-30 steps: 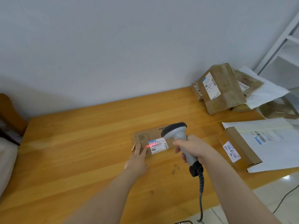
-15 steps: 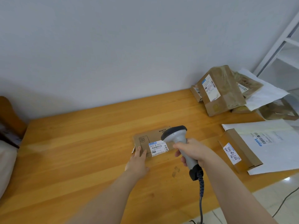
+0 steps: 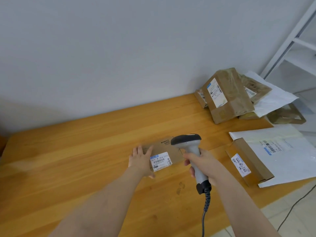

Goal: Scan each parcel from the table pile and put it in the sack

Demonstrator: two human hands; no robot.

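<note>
the red light has gone off the parcel [image 3: 168, 149] mid-frame. left hand [image 3: 141, 159] now lies flat on it; right hand [image 3: 204, 162] grips the scanner [image 3: 186, 142]. next, the sack, i think.

The wooden worktop [image 3: 68, 168] stands against a pale wall. Near its middle a flat cardboard parcel [image 3: 168, 149] lies face up, with a white barcode label [image 3: 160, 161] on its near side. A pile of brown taped parcels [image 3: 227, 100] and a crumpled white bag [image 3: 273, 100] fills the far right corner. At the right edge lies a white mailer [image 3: 287, 156], with a slim cardboard box [image 3: 248, 161] along its left side. Dark spots [image 3: 180, 188] mark the wood nearer the front.
</note>
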